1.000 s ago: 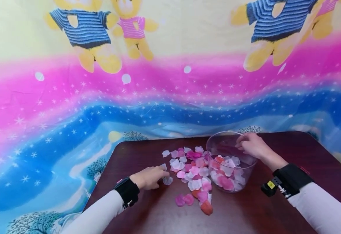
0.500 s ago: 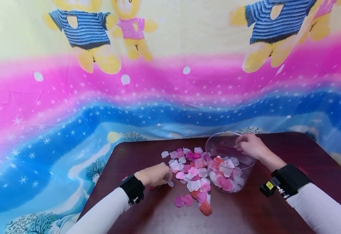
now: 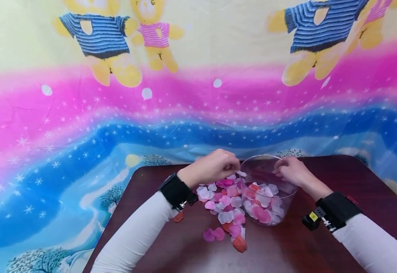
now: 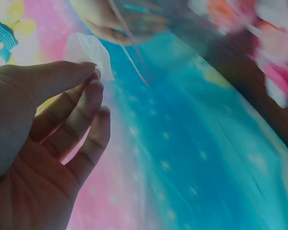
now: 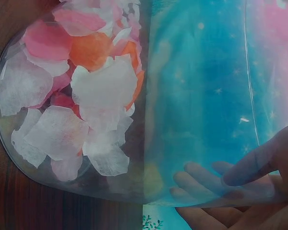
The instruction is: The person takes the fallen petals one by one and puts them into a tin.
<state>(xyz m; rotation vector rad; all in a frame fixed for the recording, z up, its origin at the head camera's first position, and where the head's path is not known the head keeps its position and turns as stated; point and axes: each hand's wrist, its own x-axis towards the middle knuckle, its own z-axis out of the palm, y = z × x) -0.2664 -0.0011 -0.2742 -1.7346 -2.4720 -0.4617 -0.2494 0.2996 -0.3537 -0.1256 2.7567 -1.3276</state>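
My left hand (image 3: 215, 167) is raised beside the left rim of a clear plastic bucket (image 3: 295, 192). Thumb and fingertips pinch a thin white artificial petal (image 4: 89, 50), seen best in the left wrist view. The right hand (image 3: 294, 172) grips the bucket's far right rim, thumb on one side of the wall and fingers on the other. Through the wall, a heap of white, pink and orange petals (image 5: 103, 91) shows at the bottom. Loose petals (image 3: 225, 217) lie on the table left of the bucket, partly hidden behind my left hand.
One orange petal (image 3: 178, 217) lies apart under the left forearm. Two magenta petals (image 3: 213, 234) and an orange-red one (image 3: 239, 243) are nearest the front of the dark wooden table (image 3: 273, 254). A printed cloth (image 3: 198, 102) hangs behind it.
The left hand picked a white petal off the table's left side and carried it up and right to the bucket's rim. The right hand and bucket stayed in place.
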